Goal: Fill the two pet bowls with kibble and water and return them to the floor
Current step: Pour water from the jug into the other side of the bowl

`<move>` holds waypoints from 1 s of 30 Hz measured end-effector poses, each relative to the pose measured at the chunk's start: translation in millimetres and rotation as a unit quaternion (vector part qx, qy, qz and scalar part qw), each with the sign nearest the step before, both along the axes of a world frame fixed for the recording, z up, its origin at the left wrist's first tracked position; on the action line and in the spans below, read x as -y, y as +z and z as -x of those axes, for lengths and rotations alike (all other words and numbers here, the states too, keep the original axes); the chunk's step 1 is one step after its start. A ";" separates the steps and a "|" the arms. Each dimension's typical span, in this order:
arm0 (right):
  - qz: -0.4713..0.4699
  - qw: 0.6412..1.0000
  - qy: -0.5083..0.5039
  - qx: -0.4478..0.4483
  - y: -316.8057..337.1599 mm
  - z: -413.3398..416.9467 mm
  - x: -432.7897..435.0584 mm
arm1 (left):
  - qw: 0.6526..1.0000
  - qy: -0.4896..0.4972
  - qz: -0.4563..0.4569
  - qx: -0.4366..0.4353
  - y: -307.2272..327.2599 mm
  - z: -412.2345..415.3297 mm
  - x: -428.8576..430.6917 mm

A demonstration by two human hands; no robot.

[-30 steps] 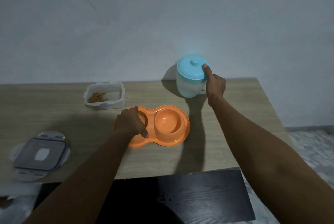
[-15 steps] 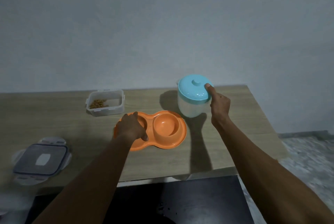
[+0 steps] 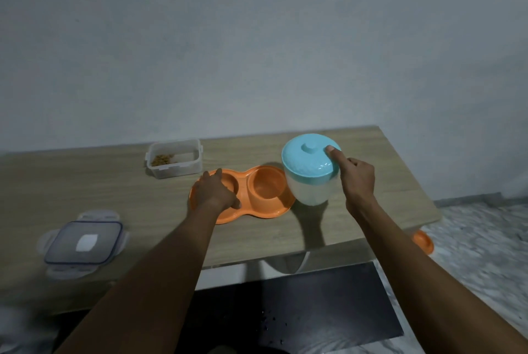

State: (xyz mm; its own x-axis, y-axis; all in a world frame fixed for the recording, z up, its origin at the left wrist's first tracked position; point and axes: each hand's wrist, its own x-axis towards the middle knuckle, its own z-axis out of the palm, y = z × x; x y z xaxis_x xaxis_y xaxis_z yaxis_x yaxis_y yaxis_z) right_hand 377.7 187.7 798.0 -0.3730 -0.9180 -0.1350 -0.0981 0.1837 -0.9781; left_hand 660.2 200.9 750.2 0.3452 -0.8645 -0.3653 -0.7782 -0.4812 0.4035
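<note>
Hands were apart over the wooden table [image 3: 100, 182], beyond a clip-lock lid [image 3: 84, 242] lying near its front left edge. At mid-table the left hand [image 3: 215, 192] gripped the left end of the orange double pet bowl [image 3: 268, 191], while the right hand [image 3: 357, 179] clasped the teal-lidded jug [image 3: 307, 191] just beside the bowl's right basin, forefinger on its top. Behind them stood an open plastic container [image 3: 174, 162] holding a little kibble [image 3: 161, 159].
</note>
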 end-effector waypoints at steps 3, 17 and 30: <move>-0.007 0.999 -0.011 -0.029 2.3 -3.3 -8.7 | 1.000 0.003 0.008 -0.009 -2.3 -1.7 -1.6; -0.033 0.996 -0.018 -0.080 7.2 -12.5 -22.5 | 1.000 -0.004 0.006 0.002 -5.1 -4.2 -0.3; -0.039 0.997 -0.030 -0.061 10.9 -14.5 -26.5 | 1.000 -0.011 0.003 0.011 -9.5 -5.9 4.3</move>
State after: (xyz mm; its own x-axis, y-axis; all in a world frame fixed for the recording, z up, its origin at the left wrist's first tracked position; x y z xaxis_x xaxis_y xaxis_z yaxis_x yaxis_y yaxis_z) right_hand 392.2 214.2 809.0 -0.4454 -0.8819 -0.1544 -0.2023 0.2672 -0.9422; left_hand 666.2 196.6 740.8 0.3348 -0.8740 -0.3522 -0.7970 -0.4620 0.3890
